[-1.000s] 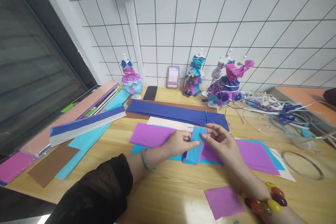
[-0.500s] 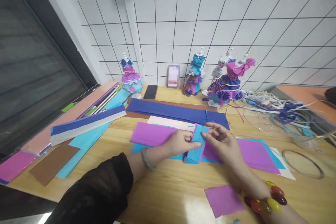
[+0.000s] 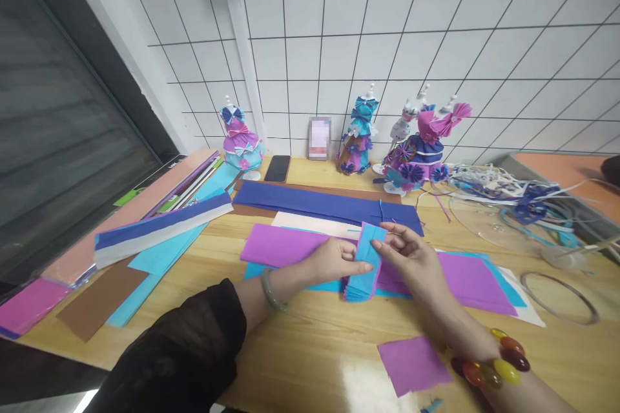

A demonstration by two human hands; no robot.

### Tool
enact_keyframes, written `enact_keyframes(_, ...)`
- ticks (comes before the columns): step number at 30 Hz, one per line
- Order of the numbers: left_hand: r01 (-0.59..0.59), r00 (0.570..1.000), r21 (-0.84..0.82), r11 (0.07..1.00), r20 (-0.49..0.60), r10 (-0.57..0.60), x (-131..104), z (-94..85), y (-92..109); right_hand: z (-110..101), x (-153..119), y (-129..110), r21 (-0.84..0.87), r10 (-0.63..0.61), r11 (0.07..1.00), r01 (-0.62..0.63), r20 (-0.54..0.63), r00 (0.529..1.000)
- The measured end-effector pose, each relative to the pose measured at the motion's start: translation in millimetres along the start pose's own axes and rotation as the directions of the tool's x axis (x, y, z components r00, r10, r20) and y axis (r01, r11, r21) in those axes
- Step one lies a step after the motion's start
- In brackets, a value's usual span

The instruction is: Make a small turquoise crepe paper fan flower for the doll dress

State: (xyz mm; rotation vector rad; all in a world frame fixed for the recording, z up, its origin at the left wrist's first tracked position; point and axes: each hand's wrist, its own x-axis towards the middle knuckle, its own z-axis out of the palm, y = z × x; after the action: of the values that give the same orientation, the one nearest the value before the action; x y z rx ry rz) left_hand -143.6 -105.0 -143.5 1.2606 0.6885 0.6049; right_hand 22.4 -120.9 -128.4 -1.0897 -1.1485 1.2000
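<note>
Between my two hands is a folded strip of blue and purple crepe paper [image 3: 364, 266], stacked in narrow pleats with a blue face toward me. My left hand [image 3: 334, 259] grips its left edge, thumb lying across the front. At the upper right edge, my right hand [image 3: 411, 257] pinches the paper between thumb and fingers. Beneath the hands lie a purple paper sheet [image 3: 285, 245], which also shows to the right of them, and blue paper [image 3: 256, 271] under it. A small purple paper piece [image 3: 414, 364] rests near the front edge.
Behind the hands lies a dark blue paper strip [image 3: 320, 205]. Several dressed mini mannequins [image 3: 242, 145] and a phone [image 3: 278, 169] stand or lie along the wall. Paper strips [image 3: 165, 229] pile up at left. Tangled ribbons [image 3: 504, 190] and a thin hoop [image 3: 559, 297] are at right.
The pleated paper has tilted slightly, its lower end shifting right and its folds fanning a little. Both hands keep their grip in nearly the same place.
</note>
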Motion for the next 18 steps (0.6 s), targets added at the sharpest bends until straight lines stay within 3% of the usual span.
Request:
enact_keyframes(4,-0.016,0.997,-0.08,0.997,-0.081,0.009,4,0.1,1,-1,1,2,-0.011,0.007,1.0,-0.007,0.033,0.999)
enact_keyframes(9,-0.08,0.968,-0.219,0.972,-0.251,0.024,8,-4.2,7,1,-2,2,-0.096,0.003,0.995,0.015,0.19,0.982)
enact_keyframes(14,-0.147,0.941,-0.348,0.926,-0.336,0.023,8,-9.6,13,3,-9,3,-0.242,-0.035,0.96,0.14,0.393,0.919)
enact_keyframes(18,-0.183,0.939,-0.384,0.905,-0.34,0.046,8,-9.4,13,2,-10,10,-0.412,-0.089,0.871,0.267,0.401,0.912)
